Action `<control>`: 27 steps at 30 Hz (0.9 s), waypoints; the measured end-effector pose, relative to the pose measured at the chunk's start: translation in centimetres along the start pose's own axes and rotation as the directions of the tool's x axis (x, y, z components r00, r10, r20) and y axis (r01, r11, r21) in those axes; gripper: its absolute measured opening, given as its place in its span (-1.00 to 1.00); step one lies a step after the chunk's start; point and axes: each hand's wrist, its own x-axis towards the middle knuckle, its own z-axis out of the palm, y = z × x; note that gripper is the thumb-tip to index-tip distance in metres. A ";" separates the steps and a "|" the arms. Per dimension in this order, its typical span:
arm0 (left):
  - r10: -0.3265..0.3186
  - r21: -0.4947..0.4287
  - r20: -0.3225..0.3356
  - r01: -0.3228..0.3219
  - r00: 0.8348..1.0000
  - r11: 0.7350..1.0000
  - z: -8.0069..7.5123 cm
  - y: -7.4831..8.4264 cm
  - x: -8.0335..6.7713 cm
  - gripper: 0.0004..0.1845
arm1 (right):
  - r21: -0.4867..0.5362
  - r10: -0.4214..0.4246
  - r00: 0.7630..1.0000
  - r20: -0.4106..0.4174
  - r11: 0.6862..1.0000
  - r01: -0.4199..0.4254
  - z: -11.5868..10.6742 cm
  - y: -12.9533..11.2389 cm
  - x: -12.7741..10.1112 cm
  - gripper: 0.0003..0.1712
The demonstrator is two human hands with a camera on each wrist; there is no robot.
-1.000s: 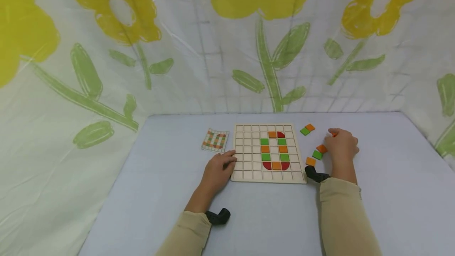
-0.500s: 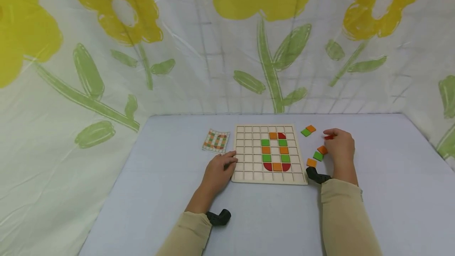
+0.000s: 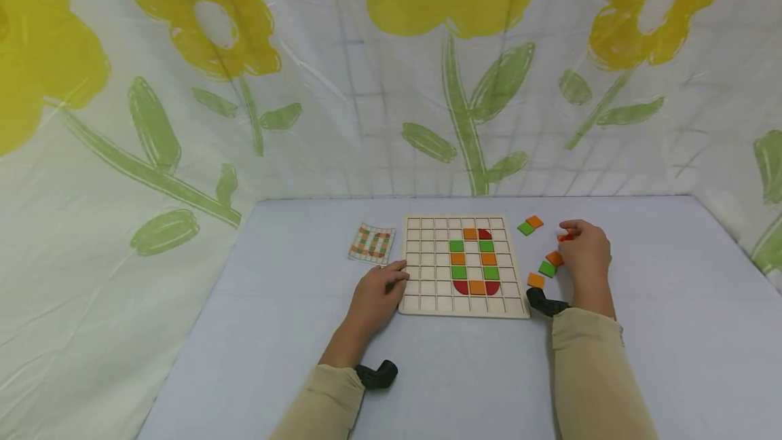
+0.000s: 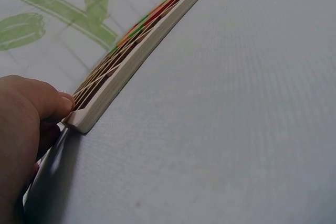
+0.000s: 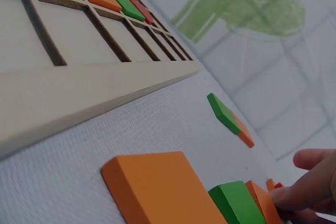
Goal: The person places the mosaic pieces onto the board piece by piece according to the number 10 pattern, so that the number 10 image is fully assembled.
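My left hand (image 3: 375, 292) rests with its fingertips at the left edge of a wooden grid board (image 3: 421, 302); in the left wrist view a digit lies on the frame's corner. Orange, green and red tiles form an upright ring in the board's grid, with a green tile (image 3: 457, 246) at its left. Right of the board, my right hand (image 3: 589, 250) reaches over loose tiles. Its index finger and thumb are at a small red tile (image 3: 569, 231); I cannot tell whether they pinch it. Orange shows right beside the red. The palm side is hidden.
A patterned card (image 3: 371, 243) lies left of the board. Close to my right hand are a loose orange tile (image 3: 535, 280) and a green one (image 3: 547, 268); another green tile (image 3: 526, 228) touches an orange one farther back. A flowered curtain (image 3: 342, 121) hangs behind the table.
My right hand has shifted slightly left, and red and orange now show at its fingertips. The left hand stays at the board's edge. The tiles on the board look the same.
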 end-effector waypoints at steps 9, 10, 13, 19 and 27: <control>0.011 -0.002 0.002 -0.011 1.000 1.000 -0.1 0.0 0.1 -0.81 | 0.005 -0.005 1.000 0.015 1.000 0.005 0.2 -0.1 0.0 -0.52; 0.010 -0.001 0.002 -0.010 1.000 1.000 -0.1 0.0 0.1 -0.81 | 0.002 -0.010 1.000 0.015 1.000 0.010 0.3 -0.2 0.0 -0.52; 0.007 0.003 -0.001 -0.007 1.000 1.000 0.0 0.0 0.0 -0.81 | -0.013 -0.026 0.999 0.018 1.000 0.026 0.5 -0.4 -0.1 -0.52; -0.010 0.006 -0.002 0.010 1.000 1.000 -0.1 0.2 0.0 -0.82 | -0.022 -0.040 0.999 0.018 0.999 0.040 0.5 -0.6 -0.2 -0.56; -0.008 0.007 -0.002 0.008 1.000 1.000 -0.2 0.4 0.0 -0.82 | 0.034 -0.045 0.996 0.076 0.999 0.042 0.5 -1.2 -0.5 -0.61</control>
